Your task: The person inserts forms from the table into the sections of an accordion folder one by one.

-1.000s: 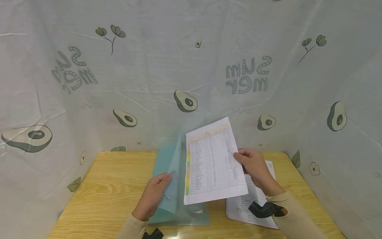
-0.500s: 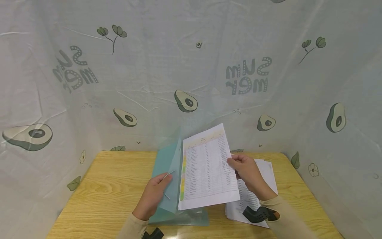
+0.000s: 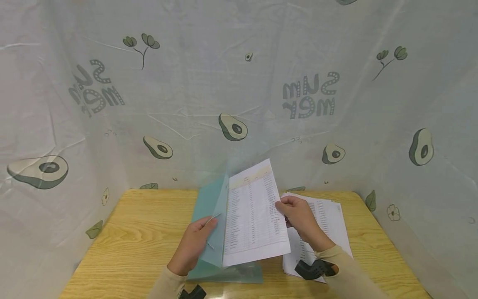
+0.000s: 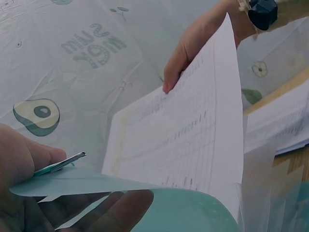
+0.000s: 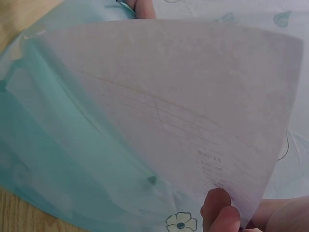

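My left hand [image 3: 191,244] pinches the raised cover of a translucent teal plastic folder [image 3: 210,198], thumb on top and fingers beneath. A thin pale strip [image 4: 70,161] with a shiny tip lies under the thumb in the left wrist view; its kind is unclear. My right hand [image 3: 301,218] grips the right edge of a printed paper sheet [image 3: 255,220], held tilted with a table of rows facing me. The sheet's left edge lies inside the folder's opening, against the raised cover. In the right wrist view, the back of the paper [image 5: 174,72] shows beside teal plastic [image 5: 53,145].
A stack of printed papers [image 3: 330,226] lies on the wooden table [image 3: 149,232] at right, partly under my right forearm. A pale curtain [image 3: 186,83] with avocado prints hangs behind and along both sides. Each wrist carries a black device [image 3: 313,270].
My right hand has moved left and slightly down with the sheet, bringing its left edge into the folder. More of the paper stack shows. My left hand stays almost still.
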Demonstrator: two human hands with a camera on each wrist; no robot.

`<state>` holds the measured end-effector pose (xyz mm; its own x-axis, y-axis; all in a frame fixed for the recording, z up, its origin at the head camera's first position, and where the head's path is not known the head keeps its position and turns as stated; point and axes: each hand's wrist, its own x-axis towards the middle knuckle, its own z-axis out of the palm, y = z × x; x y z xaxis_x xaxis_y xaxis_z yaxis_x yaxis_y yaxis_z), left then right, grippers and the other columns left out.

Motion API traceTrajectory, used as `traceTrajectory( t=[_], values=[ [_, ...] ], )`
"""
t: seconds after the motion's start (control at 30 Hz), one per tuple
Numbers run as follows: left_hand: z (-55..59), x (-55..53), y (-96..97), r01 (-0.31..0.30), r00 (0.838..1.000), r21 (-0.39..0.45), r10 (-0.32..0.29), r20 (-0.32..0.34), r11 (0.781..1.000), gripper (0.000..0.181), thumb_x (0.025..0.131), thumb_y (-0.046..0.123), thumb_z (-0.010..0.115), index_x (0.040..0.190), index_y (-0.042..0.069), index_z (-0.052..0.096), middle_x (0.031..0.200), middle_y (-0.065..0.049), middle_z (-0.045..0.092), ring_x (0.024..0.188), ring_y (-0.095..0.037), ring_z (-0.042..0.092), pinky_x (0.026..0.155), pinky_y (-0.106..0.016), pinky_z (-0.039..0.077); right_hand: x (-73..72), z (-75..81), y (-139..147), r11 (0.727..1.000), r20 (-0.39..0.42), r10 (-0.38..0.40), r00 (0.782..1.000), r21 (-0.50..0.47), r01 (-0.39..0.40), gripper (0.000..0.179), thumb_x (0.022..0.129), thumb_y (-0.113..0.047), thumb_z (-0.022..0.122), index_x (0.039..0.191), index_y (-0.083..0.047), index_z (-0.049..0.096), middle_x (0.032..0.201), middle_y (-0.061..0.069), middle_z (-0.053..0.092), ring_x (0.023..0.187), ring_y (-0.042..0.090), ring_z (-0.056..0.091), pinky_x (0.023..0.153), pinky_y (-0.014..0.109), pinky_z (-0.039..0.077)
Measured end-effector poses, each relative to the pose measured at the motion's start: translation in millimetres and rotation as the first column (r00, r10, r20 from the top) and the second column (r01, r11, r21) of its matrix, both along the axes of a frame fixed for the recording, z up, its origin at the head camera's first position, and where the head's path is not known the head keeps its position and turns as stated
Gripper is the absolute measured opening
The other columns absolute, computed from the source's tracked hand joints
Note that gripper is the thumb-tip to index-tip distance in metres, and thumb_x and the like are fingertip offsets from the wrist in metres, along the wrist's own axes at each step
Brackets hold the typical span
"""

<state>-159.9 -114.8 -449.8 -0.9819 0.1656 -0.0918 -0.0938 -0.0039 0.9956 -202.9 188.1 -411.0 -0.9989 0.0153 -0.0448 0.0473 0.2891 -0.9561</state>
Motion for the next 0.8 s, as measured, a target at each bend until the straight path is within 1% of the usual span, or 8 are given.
traceTrajectory(
  t=[0.13,0.23,0.4,0.57,0.7,0.8],
  values=[
    [-1.3,0.2,0.4,0.013,1.000,0.003,-0.012,-0.014,1.000,0.051,0.109,0.036,0.054,0.142,-0.002,0.059,0.119,-0.022,0.070,0.097,-0.018,0.069,0.073,-0.033,0.059,-2.2,-5.6,-2.6,1.000,0.000,-0.013,1.000,0.012,0.013,0.021,0.102,-0.015,0.063,0.109,0.004,0.070,0.095,0.014,0.076,0.071,0.023,0.073,0.059,0.030,0.058],
    [-1.5,0.1,0.8,0.018,1.000,0.003,-0.018,-0.018,1.000,0.050,0.109,0.036,0.053,0.142,-0.002,0.059,0.120,-0.023,0.069,0.098,-0.018,0.068,0.073,-0.033,0.059,-3.5,-9.1,-4.7,1.000,-0.006,-0.018,1.000,0.022,0.018,0.020,0.102,-0.014,0.063,0.109,0.003,0.071,0.094,0.013,0.076,0.071,0.023,0.073,0.058,0.030,0.058],
    [-1.4,-0.2,1.6,0.013,1.000,0.004,-0.013,-0.009,1.000,0.049,0.109,0.036,0.054,0.141,-0.001,0.060,0.118,-0.021,0.070,0.098,-0.019,0.068,0.072,-0.033,0.059,-6.1,-13.8,-9.2,1.000,0.005,-0.018,1.000,0.018,0.018,0.020,0.101,-0.014,0.063,0.109,0.002,0.071,0.092,0.012,0.076,0.070,0.022,0.072,0.056,0.029,0.056],
    [-1.1,-1.1,2.0,0.008,1.000,0.008,-0.008,0.002,1.000,0.050,0.109,0.037,0.054,0.142,0.000,0.060,0.116,-0.021,0.071,0.095,-0.019,0.068,0.070,-0.034,0.059,-7.5,-16.1,-13.3,1.000,0.004,-0.009,1.000,0.014,0.009,0.021,0.101,-0.012,0.063,0.113,0.004,0.070,0.092,0.013,0.076,0.069,0.021,0.071,0.054,0.028,0.055],
    [-0.4,-0.8,1.2,0.014,1.000,0.011,-0.014,0.005,1.000,0.051,0.109,0.037,0.054,0.142,0.000,0.060,0.114,-0.022,0.071,0.091,-0.020,0.070,0.069,-0.034,0.059,-8.2,-17.2,-12.4,0.999,0.016,0.002,1.000,0.048,-0.003,0.024,0.102,-0.016,0.062,0.116,0.002,0.071,0.091,0.010,0.075,0.069,0.020,0.070,0.055,0.029,0.055],
    [0.1,-0.5,0.8,0.018,1.000,0.013,-0.018,0.004,1.000,0.052,0.109,0.038,0.054,0.143,-0.001,0.059,0.114,-0.023,0.071,0.090,-0.020,0.071,0.069,-0.035,0.060,-7.0,-17.3,-8.6,0.998,0.043,0.007,0.999,0.066,-0.010,0.027,0.101,-0.020,0.063,0.118,0.000,0.072,0.090,0.008,0.074,0.068,0.019,0.068,0.055,0.028,0.055]
  ],
)
